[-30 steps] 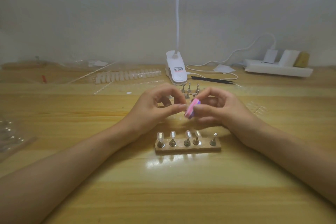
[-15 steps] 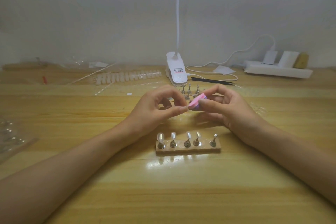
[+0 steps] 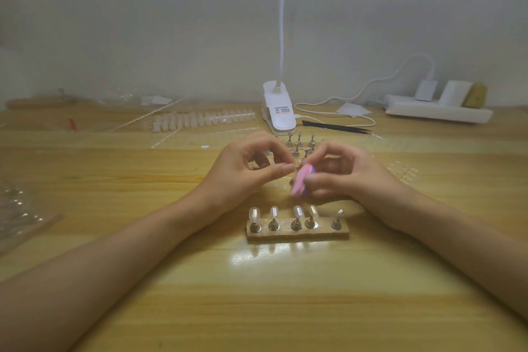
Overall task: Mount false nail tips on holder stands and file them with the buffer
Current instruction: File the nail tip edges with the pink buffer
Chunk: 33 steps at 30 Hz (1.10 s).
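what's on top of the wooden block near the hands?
Five metal stands in a row on the wooden block. The four on the left carry clear nail tips; the rightmost stand looks bare. How they attach is hidden.

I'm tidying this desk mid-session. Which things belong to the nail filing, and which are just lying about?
In use: pink buffer in the right hand; wooden stand block; four mounted nail tips; spare stands; strip of tips.
Lying about: clip lamp; power strip; thin black tool; clear packaging.
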Tool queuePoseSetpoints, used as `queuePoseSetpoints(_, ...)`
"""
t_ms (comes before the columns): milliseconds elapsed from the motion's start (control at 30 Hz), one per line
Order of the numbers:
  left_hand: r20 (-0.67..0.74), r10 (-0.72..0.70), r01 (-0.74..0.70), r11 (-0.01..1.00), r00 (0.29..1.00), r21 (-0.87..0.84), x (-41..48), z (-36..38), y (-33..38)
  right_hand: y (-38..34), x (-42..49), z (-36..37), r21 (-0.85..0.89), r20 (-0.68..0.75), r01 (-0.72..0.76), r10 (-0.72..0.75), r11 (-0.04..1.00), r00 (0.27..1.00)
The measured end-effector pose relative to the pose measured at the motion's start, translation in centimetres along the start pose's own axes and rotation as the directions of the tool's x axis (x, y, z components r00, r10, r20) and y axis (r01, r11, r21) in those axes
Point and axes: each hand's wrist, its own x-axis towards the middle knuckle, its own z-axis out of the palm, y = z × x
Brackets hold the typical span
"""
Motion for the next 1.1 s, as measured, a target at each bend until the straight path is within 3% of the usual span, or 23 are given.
queuePoseSetpoints(67, 0.016, -0.004, 0.003, 1.000, 1.000, 0.008, 0.00, 0.03, 0.00, 0.12, 0.00, 0.07, -0.029, 0.015, 0.006, -0.006, 1.000, 1.000)
queuePoseSetpoints(133, 0.018, -0.006, 0.006, 1.000, 1.000, 0.000, 0.03, 0.07, 0.00, 0.18, 0.06, -0.23, 0.064, -0.064, 0.022, -0.018, 0.998, 0.998)
queuePoseSetpoints(267, 0.020, -0.001, 0.001, 1.000, 1.000, -0.003, 0.03, 0.02, 0.10, 0.09, -0.04, 0.05, -0.033, 0.034, 0.000, 0.001, 0.999, 0.999)
queuePoseSetpoints(367, 0.035, -0.004, 0.004, 1.000, 0.999, -0.001, 0.01, 0.06, 0.08, 0.16, 0.12, -0.20, 0.046, -0.055, 0.021, -0.018, 0.999, 0.998)
queuePoseSetpoints(467, 0.036, 0.003, -0.004, 1.000, 0.999, 0.011, 0.00, 0.03, 0.09, -0.04, 0.07, -0.10, -0.027, 0.014, -0.014, 0.015, 1.000, 1.000)
queuePoseSetpoints(600, 0.024, -0.001, 0.001, 1.000, 1.000, 0.002, 0.00, -0.03, 0.09, 0.07, 0.18, -0.27, 0.073, -0.058, 0.003, 0.002, 0.997, 0.998)
queuePoseSetpoints(700, 0.017, 0.014, -0.014, 1.000, 1.000, 0.014, 0.00, -0.04, 0.16, 0.00, 0.17, -0.03, -0.023, 0.023, -0.014, 0.014, 1.000, 1.000)
queuePoseSetpoints(800, 0.027, 0.012, -0.013, 1.000, 1.000, 0.016, -0.01, 0.07, 0.20, 0.14, 0.29, -0.27, 0.083, -0.071, 0.017, -0.011, 0.996, 0.997)
queuePoseSetpoints(900, 0.015, 0.016, -0.016, 1.000, 1.000, 0.014, -0.05, 0.08, 0.24, -0.05, 0.18, -0.11, -0.003, 0.025, -0.008, 0.008, 1.000, 1.000)
queuePoseSetpoints(1033, 0.019, 0.013, -0.013, 1.000, 1.000, 0.003, -0.12, 0.11, 0.27, 0.18, 0.36, -0.61, 0.098, -0.059, 0.004, 0.002, 0.995, 0.998)
queuePoseSetpoints(1100, 0.009, 0.015, -0.015, 1.000, 1.000, 0.022, -0.14, 0.10, 0.28, 0.08, 0.24, -0.35, 0.045, 0.010, -0.017, 0.017, 0.999, 1.000)
